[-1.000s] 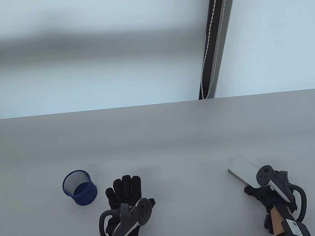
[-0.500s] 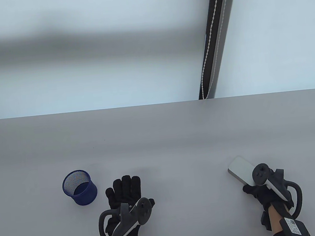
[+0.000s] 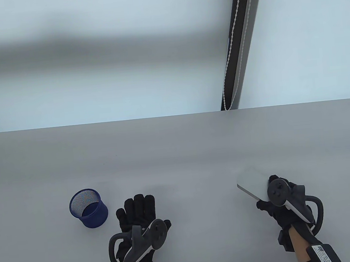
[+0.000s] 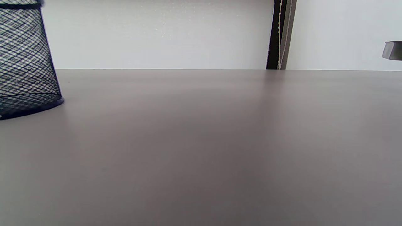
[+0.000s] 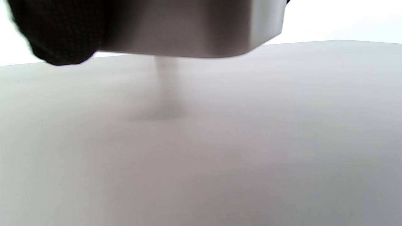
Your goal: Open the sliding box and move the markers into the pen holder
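A flat grey sliding box (image 3: 251, 181) is held above the table by my right hand (image 3: 276, 201), whose fingers curl round its near end. In the right wrist view the box (image 5: 194, 28) hangs clear of the table with a gloved finger (image 5: 59, 34) on its left side. No markers show; the box is closed. A blue mesh pen holder (image 3: 88, 208) stands upright at the left, also at the left edge of the left wrist view (image 4: 26, 59). My left hand (image 3: 136, 213) lies flat on the table, palm down, just right of the holder, holding nothing.
The grey table (image 3: 176, 149) ends at its far edge against a pale wall. A black post with a beaded cord (image 3: 236, 44) stands behind the table at the right.
My right hand has lifted the box off the table and carried it leftward and slightly away from me. The left hand and the pen holder have stayed put.
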Motion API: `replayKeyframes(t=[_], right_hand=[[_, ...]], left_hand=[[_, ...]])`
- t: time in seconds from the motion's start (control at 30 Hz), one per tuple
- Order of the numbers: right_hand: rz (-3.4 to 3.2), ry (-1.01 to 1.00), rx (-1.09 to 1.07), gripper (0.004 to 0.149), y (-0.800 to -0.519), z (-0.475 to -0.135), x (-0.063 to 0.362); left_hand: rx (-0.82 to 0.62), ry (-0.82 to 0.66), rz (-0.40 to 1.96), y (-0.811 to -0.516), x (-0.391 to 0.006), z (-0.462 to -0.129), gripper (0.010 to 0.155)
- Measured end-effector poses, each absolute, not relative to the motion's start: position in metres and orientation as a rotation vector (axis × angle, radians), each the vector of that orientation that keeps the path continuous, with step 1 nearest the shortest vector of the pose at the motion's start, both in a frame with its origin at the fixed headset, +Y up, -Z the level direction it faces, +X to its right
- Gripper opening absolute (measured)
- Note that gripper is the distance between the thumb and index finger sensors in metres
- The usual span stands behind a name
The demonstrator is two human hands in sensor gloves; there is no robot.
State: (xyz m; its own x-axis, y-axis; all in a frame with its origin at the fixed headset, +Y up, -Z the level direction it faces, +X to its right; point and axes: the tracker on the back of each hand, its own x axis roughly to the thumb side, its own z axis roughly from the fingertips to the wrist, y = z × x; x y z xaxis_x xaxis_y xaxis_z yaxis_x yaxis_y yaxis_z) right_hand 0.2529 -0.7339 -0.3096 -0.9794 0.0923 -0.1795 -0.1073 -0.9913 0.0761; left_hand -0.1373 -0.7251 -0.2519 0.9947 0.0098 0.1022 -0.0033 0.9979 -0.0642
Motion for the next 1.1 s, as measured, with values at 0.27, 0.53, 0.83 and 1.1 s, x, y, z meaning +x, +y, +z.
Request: replayKeyframes(t=[0.27, 0.53, 0.83, 1.1], right_hand=[[3.052, 0.132, -0.013, 0.065, -0.727, -0.300, 0.198], [3.096, 0.157, 0.208, 0.065, -0.736, -0.285, 0.152], [3.049, 0.248, 0.441, 0.064, -0.760, -0.274, 0.115], [2.977, 0.312, 0.578, 0.064, -0.772, -0.269, 0.101]], left_hand=[[-0.052, -0.097, 0.024, -0.725, -0.139, -0.252, 0.089], [-0.055, -0.105, 0.020, -0.725, -0.139, -0.252, 0.089], [-0.073, -0.087, 0.028, -0.727, -0.144, -0.253, 0.089], [-0.101, -0.088, 0.014, -0.730, -0.143, -0.254, 0.089]])
